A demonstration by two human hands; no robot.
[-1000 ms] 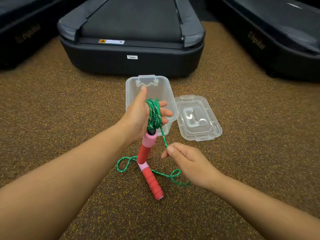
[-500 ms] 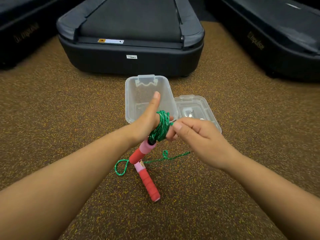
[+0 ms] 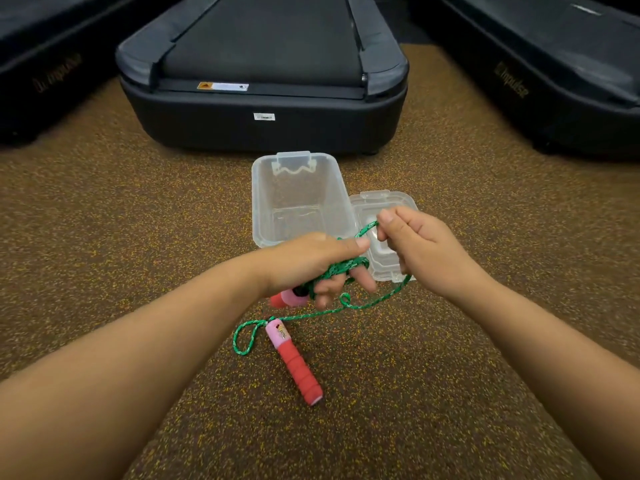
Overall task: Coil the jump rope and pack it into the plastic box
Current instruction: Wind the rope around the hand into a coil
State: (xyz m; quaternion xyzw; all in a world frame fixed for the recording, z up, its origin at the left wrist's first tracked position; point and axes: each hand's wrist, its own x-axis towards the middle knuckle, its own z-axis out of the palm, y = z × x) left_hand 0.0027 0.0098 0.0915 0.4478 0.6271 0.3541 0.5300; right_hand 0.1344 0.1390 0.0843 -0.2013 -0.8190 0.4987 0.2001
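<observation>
Now the left hand (image 3: 311,261) has its fingers (image 3: 363,277) curled around the green rope (image 3: 341,268) coils and one pink handle (image 3: 289,299). The right hand (image 3: 420,247) pinches a strand of rope above the clear lid (image 3: 381,202). Between the arms, the second handle (image 3: 294,362) lies on the speckled floor (image 3: 138,237). Behind the hands stands the open plastic box (image 3: 294,192), with free floor on both sides.
</observation>
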